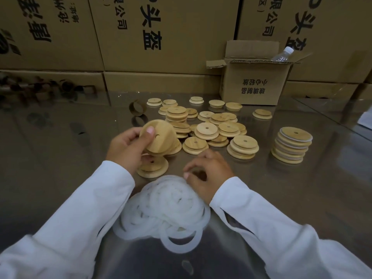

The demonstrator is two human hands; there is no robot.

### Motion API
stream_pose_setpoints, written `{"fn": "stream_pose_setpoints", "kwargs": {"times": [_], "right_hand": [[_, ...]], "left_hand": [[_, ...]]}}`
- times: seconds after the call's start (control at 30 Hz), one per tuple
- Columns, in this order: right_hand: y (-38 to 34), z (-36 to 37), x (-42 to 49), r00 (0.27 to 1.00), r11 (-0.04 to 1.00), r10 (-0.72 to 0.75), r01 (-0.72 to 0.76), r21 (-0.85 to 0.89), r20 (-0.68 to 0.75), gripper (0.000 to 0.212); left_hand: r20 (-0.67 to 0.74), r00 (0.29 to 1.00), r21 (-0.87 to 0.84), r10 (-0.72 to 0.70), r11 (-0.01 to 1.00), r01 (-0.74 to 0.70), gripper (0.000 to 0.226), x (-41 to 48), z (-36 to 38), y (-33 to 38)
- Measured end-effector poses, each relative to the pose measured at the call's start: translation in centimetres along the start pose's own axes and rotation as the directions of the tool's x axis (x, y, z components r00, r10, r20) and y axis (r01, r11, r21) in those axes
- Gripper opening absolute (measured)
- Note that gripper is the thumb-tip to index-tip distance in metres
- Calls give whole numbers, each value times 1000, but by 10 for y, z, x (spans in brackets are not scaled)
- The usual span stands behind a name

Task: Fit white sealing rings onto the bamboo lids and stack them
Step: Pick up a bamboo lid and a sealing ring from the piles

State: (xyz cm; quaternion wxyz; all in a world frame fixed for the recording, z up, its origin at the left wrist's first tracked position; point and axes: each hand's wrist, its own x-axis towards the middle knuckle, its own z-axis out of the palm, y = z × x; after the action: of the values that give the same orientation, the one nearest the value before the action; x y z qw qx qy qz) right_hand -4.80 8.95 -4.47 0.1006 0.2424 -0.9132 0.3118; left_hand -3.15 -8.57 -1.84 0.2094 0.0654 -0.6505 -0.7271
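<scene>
Bamboo lid [159, 137] tilts over the worktop [60, 158] middle, gripped in my left hand [128, 150], thumb on its face; my right hand [209, 174] curls over white rings [167, 208] towards the near edge, pinching or not I cannot tell.

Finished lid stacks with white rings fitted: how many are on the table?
1. The ringed stack stands at the right of the table, apart from the heap of bare lids in the middle; ringed lids buried there could be hidden.
</scene>
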Motion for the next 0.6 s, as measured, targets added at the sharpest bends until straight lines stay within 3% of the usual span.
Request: {"fn": "stream_pose_setpoints", "kwargs": {"times": [0.1, 0.3, 0.37, 0.5, 0.6], "right_hand": [[1, 0, 0, 993, 997, 52, -58, 56, 103, 13], [-2, -6, 0, 989, 987, 55, -75, 143, 138, 4], [-3, -5, 0, 990, 976, 65, -90, 199, 127, 13], [-5, -8, 0, 996, 928, 89, -94, 360, 31, 24], [-7, -17, 3, 972, 826, 119, 16, 563, -203, 20]], "left_hand": [[-8, 995, -131, -95, 987, 93, 15, 1, -1, 2], [52, 992, -135, -113, 984, 119, 12, 2, -1, -1], [65, 990, -124, -124, 984, 131, 11, 3, 0, -2], [89, 980, -134, -178, 973, 189, 11, 4, -1, -3], [119, 970, -133, -210, 965, 225, 11, 2, 0, -3]]}}
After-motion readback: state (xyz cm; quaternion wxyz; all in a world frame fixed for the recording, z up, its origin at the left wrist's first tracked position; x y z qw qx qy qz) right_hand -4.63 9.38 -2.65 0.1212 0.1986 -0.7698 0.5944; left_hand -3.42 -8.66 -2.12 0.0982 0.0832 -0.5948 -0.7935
